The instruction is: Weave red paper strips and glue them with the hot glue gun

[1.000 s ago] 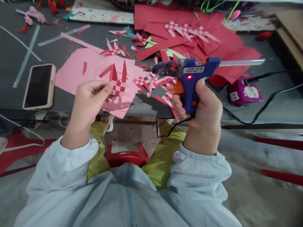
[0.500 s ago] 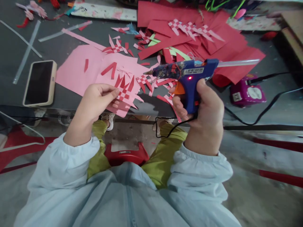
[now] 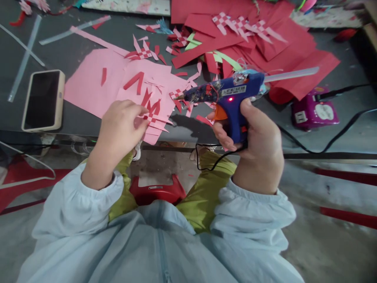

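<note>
My left hand [image 3: 119, 127] pinches a woven paper piece [image 3: 152, 116] of red and pink strips, with pointed strip ends sticking out up and to the right. Under it lies pink paper [image 3: 97, 80] bearing loose red strips [image 3: 134, 83]. Wrapped in my right hand [image 3: 259, 137] is a blue hot glue gun [image 3: 235, 104] with an orange trigger and a lit red light. Its nozzle points left, to the right of the woven piece and apart from it. A clear glue stick [image 3: 291, 74] juts from the gun's back, and a black cord hangs below the handle.
A phone [image 3: 44, 100] lies at the table's left, near more glue sticks [image 3: 25, 59]. Red paper sheets [image 3: 303, 63] and other woven pieces [image 3: 220, 22] cover the back. On the right sits a purple box [image 3: 315, 110] with black cords. A red stool [image 3: 157, 190] stands below.
My left hand has turned over slightly, tilting the woven piece. The glue gun has shifted a little left and its nozzle now sits slightly lower. The camera view has shifted a bit.
</note>
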Motion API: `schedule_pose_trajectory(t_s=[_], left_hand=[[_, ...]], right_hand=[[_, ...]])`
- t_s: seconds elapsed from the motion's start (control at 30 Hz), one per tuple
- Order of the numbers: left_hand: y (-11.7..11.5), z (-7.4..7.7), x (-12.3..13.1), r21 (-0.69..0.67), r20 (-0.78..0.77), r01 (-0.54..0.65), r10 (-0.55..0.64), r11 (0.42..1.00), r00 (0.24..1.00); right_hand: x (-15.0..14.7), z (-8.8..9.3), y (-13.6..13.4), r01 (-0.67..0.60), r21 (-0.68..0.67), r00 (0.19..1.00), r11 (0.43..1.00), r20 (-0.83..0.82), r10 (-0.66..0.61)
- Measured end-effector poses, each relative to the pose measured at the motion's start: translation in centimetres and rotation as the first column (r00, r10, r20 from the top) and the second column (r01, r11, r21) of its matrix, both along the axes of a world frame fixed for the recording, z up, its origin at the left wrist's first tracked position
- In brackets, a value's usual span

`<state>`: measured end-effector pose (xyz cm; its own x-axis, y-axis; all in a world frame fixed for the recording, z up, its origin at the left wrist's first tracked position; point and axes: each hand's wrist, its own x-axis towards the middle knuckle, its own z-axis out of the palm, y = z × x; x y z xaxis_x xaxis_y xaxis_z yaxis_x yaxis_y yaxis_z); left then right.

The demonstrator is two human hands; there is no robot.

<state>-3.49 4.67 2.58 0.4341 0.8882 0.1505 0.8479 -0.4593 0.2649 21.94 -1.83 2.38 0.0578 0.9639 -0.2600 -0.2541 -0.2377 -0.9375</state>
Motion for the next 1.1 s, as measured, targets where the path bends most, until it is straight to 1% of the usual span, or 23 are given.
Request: schedule_pose_trajectory(t_s=[0.07,0.17,0.33,0.5,0.7,0.87,1.1], left_hand=[[-0.04,-0.10,0.29,-0.018,-0.001,0.067,-0.067,0.998,0.998],[-0.10,-0.48,0.55,-0.013,0.006,0.114,-0.114,0.993,0.993],[-0.21,-0.86,0.60,-0.018,-0.029,0.182,-0.183,0.983,0.983],[-0.07,-0.93,0.59,-0.032,-0.042,0.195,-0.196,0.980,0.980],[0.11,-0.97,0.58,-0.010,-0.092,0.235,-0.234,0.972,0.968],[0.16,-0.96,0.60,-0.008,-0.073,0.254,-0.254,0.967,0.964],[0.11,-1.01,0.94,0.038,-0.098,0.230,-0.226,0.972,0.969]], right_hand=[[-0.02,-0.05,-0.08,-0.007,-0.009,1.000,1.000,0.002,0.007],[-0.05,-0.13,-0.17,-0.011,-0.016,1.000,1.000,0.008,0.011],[-0.01,-0.21,-0.21,-0.037,-0.007,0.999,0.999,0.025,0.037],[0.00,-0.07,-0.38,-0.039,-0.034,0.999,0.999,0.029,0.040],[0.07,0.19,-0.57,-0.038,-0.035,0.997,0.999,0.063,0.040],[0.25,0.23,-0.64,-0.024,-0.047,0.998,0.999,0.058,0.027],[0.44,0.08,-0.83,-0.023,-0.035,0.998,0.999,0.056,0.025]])
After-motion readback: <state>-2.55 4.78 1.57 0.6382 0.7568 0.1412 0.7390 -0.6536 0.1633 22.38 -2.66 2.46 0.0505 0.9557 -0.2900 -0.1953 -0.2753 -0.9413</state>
